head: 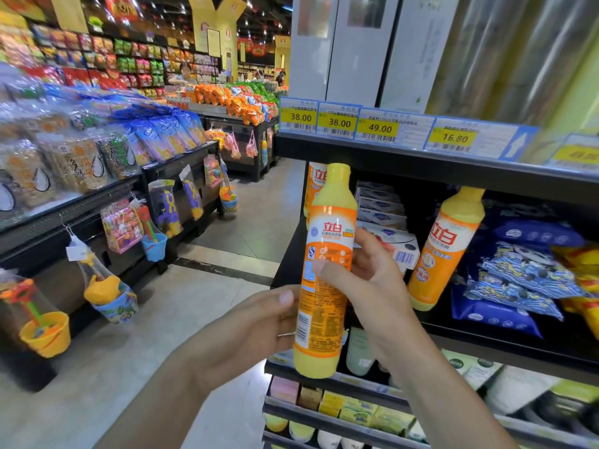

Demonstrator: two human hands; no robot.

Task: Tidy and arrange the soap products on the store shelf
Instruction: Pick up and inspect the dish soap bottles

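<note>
I hold a yellow and orange dish soap bottle [327, 254] upright in front of the black shelf [453, 166]. My left hand [256, 328] grips its lower part from the left. My right hand [366, 280] wraps its middle from the right, thumb across the label. A second bottle of the same kind [444, 247] leans on the middle shelf. A third one [313, 186] stands at the shelf's left end, mostly hidden behind the held bottle. White soap boxes [385, 222] are stacked between them.
Blue and yellow packs [525, 270] lie at the right of the middle shelf. Price tags [379, 128] line the upper shelf edge. Lower shelves hold small soap boxes [343, 406] and pale bottles. Across the aisle, snack displays [97, 150] carry hanging toy buckets [45, 332].
</note>
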